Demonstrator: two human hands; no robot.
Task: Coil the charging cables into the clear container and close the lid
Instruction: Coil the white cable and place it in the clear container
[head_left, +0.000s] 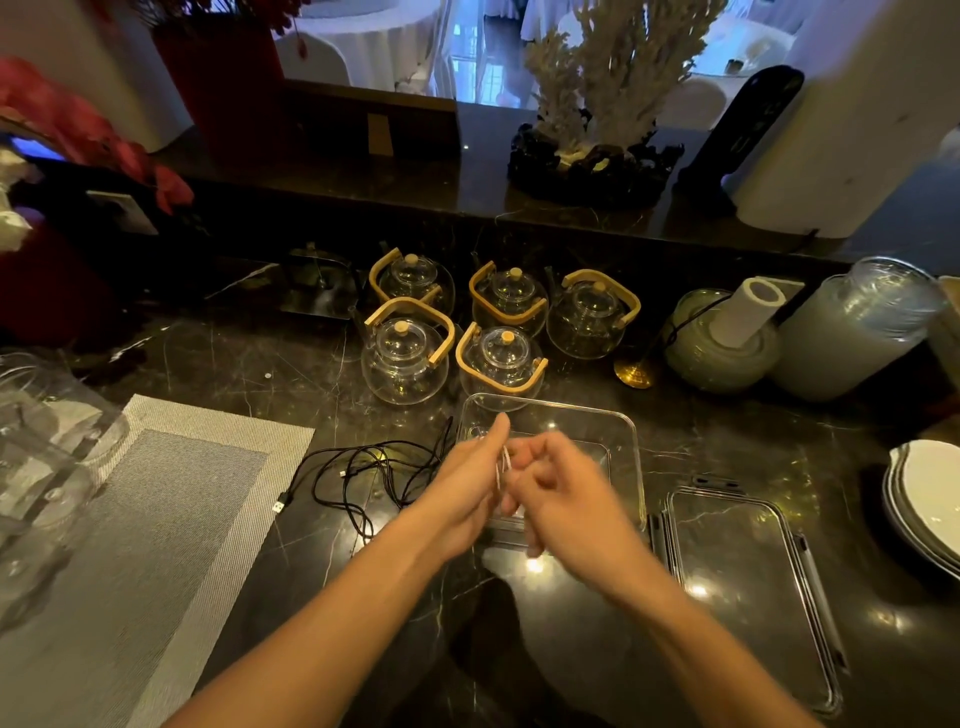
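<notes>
My left hand (470, 483) and right hand (563, 499) meet over the clear container (623, 431), both pinching a thin white cable (503, 467) between them; I judge I'm winding it into a coil above the open box so it can drop straight in. The blur hides how many loops exist. Just left of my left hand, a black cable (363, 473) lies tangled on the worktop (291, 374), not yet coiled. Right of my right hand, the lid (743, 582) waits beside the container.
</notes>
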